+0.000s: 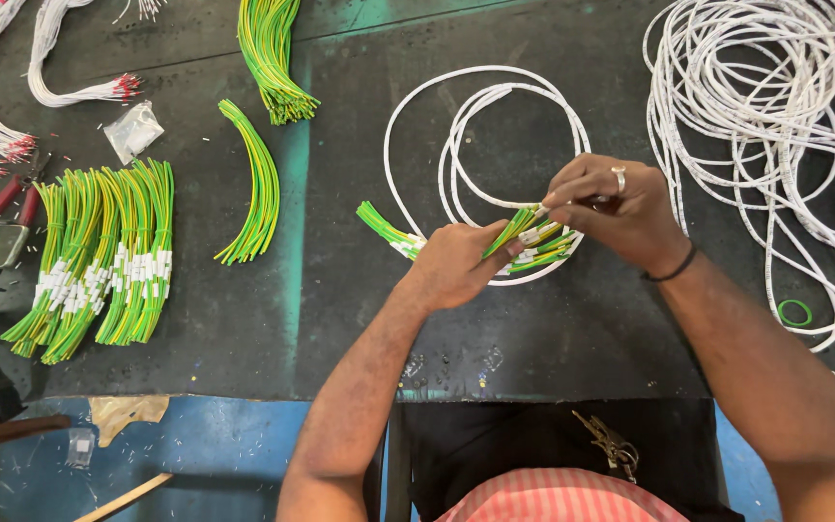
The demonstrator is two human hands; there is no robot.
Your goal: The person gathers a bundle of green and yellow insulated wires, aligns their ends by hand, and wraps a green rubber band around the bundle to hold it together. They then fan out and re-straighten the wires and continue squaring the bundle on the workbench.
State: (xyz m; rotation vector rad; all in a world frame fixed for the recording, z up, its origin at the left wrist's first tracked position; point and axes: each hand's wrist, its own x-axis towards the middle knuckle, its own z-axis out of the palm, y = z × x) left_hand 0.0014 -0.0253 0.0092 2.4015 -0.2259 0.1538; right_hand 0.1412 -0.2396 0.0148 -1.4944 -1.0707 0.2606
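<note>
Both forearms reach up from the lap to a dark work mat [359, 319]. Left hand [451, 266] is clamped around a bundle of green-yellow wires [388, 230]; right hand [620, 208], wearing a ring, pinches the bundle's sleeved ends between fingertips. Beneath them lies a small white tubing coil [456, 126]. Farther left sit sleeved wire bundles [99, 261], a curved loose bundle [258, 188] and red-handled pliers [12, 198]; a large white coil [775, 116] lies right.

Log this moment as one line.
left hand: grips wire bundle | right hand: pinches bundle's wire ends | white coil: under hands
</note>
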